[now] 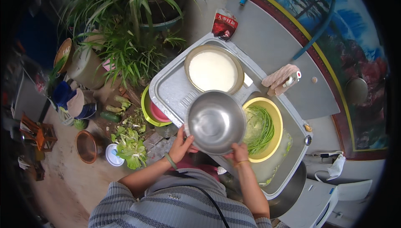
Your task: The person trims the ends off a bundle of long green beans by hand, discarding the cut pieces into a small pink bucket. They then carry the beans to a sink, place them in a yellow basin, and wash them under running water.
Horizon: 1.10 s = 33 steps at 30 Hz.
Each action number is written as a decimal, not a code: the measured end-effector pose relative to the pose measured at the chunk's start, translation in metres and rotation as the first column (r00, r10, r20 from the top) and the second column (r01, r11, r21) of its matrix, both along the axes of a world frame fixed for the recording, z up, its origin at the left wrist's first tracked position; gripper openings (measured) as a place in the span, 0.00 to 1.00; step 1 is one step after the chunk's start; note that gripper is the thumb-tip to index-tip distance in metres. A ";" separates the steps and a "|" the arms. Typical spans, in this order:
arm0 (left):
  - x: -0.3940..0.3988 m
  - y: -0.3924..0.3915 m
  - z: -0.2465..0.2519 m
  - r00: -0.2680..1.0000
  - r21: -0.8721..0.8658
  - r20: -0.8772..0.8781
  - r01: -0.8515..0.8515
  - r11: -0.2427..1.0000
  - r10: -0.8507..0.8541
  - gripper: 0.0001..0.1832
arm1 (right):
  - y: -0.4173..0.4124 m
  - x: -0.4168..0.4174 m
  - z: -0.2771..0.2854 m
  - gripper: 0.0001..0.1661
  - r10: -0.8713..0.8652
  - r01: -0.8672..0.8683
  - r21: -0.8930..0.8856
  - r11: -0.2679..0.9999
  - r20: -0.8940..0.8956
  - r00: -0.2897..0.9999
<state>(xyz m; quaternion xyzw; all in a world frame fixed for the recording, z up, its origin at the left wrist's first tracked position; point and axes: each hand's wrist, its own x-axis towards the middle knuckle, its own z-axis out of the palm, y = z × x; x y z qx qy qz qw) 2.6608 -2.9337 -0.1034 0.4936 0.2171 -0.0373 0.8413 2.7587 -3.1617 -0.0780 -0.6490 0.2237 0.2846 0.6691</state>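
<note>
Both my hands hold a round stainless steel bowl (216, 122) by its rim; no food shows inside. My left hand (183, 145) grips the near left edge, and a green bangle is on that wrist. My right hand (238, 153), slightly blurred, has the near right edge. Just beyond the bowl, a wide pan holding white liquid (213, 71) stands on the metal sink's drainboard (170, 81). To the right, a yellow basin (279, 128) with long green stalks in water sits in the sink basin, where cloudy water and leaf bits lie.
A red packet (225, 26) and a pink cloth (280, 79) lie at the sink's back edge. Left of the sink are a green basin (145, 109), leafy greens (133, 148), a cucumber (110, 117), a brown pot (86, 146) and potted plants (134, 46). A blue hose (319, 29) hangs behind.
</note>
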 end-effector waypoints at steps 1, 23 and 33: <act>0.000 0.009 0.005 1.000 0.049 -0.008 -0.028 0.998 0.028 0.38 | 0.025 -0.009 -0.001 0.23 0.039 -0.040 0.055 0.998 0.034 0.999; -0.014 0.132 -0.033 0.818 0.359 -0.231 -0.431 0.828 0.526 0.19 | -0.277 -0.029 -0.241 0.24 -0.665 0.676 -0.446 0.587 0.211 0.716; 0.076 -0.185 -0.051 0.625 -0.410 -0.648 0.196 0.891 -0.435 0.24 | -0.210 -0.013 -0.154 0.20 -0.614 0.638 -0.197 0.745 0.173 0.770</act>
